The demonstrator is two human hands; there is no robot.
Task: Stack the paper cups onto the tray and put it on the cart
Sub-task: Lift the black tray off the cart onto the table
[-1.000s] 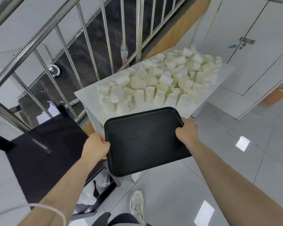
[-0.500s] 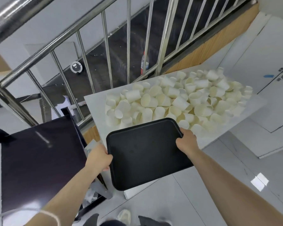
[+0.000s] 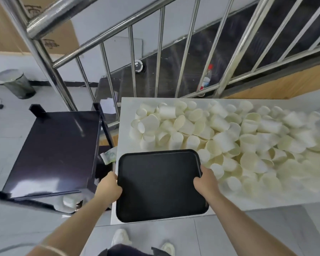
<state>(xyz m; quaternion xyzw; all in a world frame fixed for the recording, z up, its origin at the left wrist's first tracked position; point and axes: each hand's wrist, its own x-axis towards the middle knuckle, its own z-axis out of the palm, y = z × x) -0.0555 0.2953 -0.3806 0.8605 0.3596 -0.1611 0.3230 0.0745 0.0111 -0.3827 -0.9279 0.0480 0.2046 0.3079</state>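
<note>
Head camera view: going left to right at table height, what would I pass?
Black cart → left hand → black tray → right hand → pile of paper cups.

Stairwell landing with pale tiled floor and steel railing

A polished steel railing (image 3: 185, 58) is seen slanting across the upper frame, its thin balusters set before a dark descending stair (image 3: 235, 45); the floor (image 3: 155, 235) is laid in light grey glossy tiles, on which soft reflections of overhead light are caught; a mesh waste bin (image 3: 15, 84) is placed at far left against a white wall (image 3: 92, 52); a cardboard box (image 3: 17, 24) is stacked above it; a plastic bottle (image 3: 206, 78) is stood behind the bars beside a wood-toned panel (image 3: 277, 85).
</note>
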